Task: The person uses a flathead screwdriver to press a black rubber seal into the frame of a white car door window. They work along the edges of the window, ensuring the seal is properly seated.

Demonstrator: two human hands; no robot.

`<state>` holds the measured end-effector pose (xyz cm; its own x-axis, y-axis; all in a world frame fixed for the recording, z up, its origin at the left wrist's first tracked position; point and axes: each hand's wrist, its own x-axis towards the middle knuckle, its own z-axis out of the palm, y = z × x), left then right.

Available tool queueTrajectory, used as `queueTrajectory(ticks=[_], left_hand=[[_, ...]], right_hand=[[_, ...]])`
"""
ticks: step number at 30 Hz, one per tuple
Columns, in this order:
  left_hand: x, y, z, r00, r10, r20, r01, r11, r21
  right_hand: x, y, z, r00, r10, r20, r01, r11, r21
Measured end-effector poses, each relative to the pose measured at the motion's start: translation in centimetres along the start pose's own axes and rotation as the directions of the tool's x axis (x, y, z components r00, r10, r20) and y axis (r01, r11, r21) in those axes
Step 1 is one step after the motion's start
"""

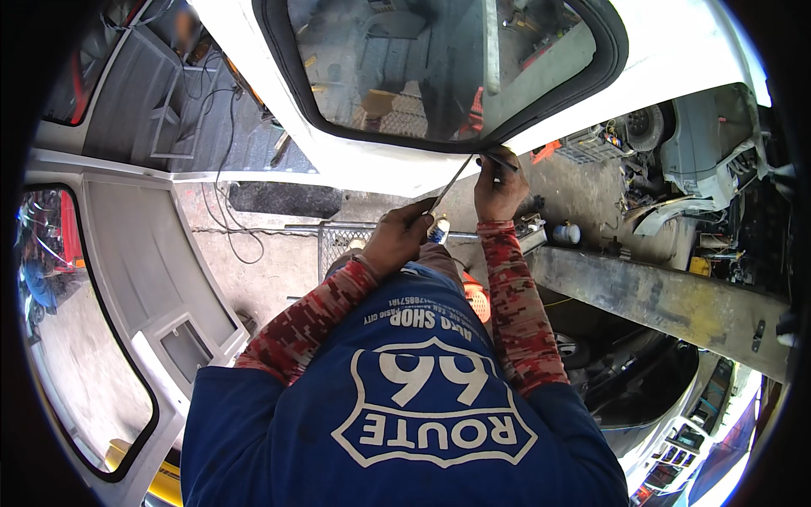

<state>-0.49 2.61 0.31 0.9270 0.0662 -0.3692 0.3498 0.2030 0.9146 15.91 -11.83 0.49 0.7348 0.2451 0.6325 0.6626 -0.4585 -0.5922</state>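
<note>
- Black rubber window seal (541,122) borders the glass of the white body panel (397,165) overhead.
- Left hand (397,239): grip clamped on a thin metal tool (450,184), tip at the seal's lower edge.
- Right hand (498,188): fingers pinched together on the seal.
- Step, as judged: prying the seal; next, steady leverage.
- Tool tip contact is hard to make out.

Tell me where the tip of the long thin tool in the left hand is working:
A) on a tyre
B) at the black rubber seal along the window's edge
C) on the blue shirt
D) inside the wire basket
B: the left hand angles the thin tool up to the black window seal, where the right hand pinches it.
</note>
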Motion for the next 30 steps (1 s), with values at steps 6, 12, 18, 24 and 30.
queueTrajectory(ticks=[6,12,18,24,30], left_hand=[[0.0,0.1,0.1,0.995,-0.072,0.067,0.081,0.987,-0.141],[0.3,0.9,0.2,0.983,-0.132,0.125,0.169,0.919,-0.356],[0.0,2.7,1.2,0.968,-0.229,0.104,0.251,0.866,-0.433],[0.8,1.0,2.5,0.991,0.025,-0.130,0.002,0.980,0.199],[1.1,-0.8,1.4,0.968,0.148,-0.201,-0.059,0.918,0.393]], right_hand=[[-0.2,-0.3,0.3,0.997,0.070,-0.018,-0.069,0.997,0.032],[-0.5,-0.8,0.3,0.989,0.145,-0.022,-0.145,0.989,0.025],[-0.5,-0.7,0.4,0.997,0.068,-0.049,-0.069,0.997,-0.025],[-0.5,-0.5,1.0,0.994,0.110,-0.027,-0.113,0.989,-0.100],[-1.5,0.6,1.3,0.958,0.285,-0.026,-0.286,0.958,-0.027]])
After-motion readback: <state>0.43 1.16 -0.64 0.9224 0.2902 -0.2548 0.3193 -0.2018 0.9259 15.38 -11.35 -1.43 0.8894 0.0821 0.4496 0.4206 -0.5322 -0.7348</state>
